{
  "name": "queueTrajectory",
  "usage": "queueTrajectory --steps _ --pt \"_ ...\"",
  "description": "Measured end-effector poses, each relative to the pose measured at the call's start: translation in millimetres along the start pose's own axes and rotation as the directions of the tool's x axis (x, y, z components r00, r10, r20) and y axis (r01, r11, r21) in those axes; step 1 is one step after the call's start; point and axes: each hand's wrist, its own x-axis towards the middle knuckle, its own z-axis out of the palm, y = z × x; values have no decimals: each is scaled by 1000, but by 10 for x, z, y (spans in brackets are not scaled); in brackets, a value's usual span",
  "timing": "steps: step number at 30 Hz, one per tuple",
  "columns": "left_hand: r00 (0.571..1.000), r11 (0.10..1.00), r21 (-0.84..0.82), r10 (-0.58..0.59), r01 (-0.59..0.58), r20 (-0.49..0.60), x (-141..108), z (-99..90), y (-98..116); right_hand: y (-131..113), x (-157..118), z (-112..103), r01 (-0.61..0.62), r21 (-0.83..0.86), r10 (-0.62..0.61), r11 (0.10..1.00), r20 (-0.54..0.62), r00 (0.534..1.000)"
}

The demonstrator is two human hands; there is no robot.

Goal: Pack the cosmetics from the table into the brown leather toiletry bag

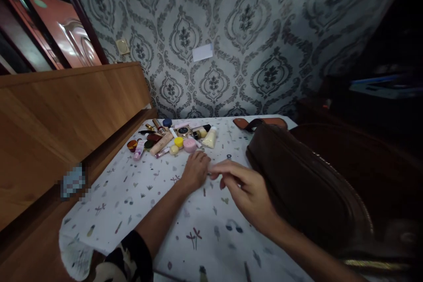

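Observation:
My left hand [197,170] rests on the patterned white cloth [132,211], its fingers curled and pressed together near the pink round jar [189,145]. Close to its right, my right hand [246,187] is raised over the cloth with bent fingers, the tips pointing at the left hand. Whether either hand holds something small is hidden. Beyond the left hand lies a pile of cosmetics, among them a yellow-lidded jar [179,142], a cream tube [210,137], a pink-white tube [139,150] and a round watch-like item [183,131].
A big dark brown bag [304,189] stands at the right, its strap [274,121] lying at the table's back edge. A wooden panel [76,114] borders the left side. Patterned wallpaper [214,17] is behind the table.

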Motion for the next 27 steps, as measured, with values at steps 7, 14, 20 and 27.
queueTrajectory --steps 7,14,20,27 --pt "993 975 191 -103 110 -50 421 -87 -261 961 -118 305 -404 212 431 890 -101 897" --pt "996 956 286 -78 62 45 815 -12 -355 954 -195 331 -396 173 407 902 -29 913" --pt "993 935 345 -108 82 54 825 -2 -281 986 -209 328 -392 150 395 908 10 919" --pt "970 908 349 -245 232 -6 916 110 -194 963 -205 320 -360 137 362 923 15 932"
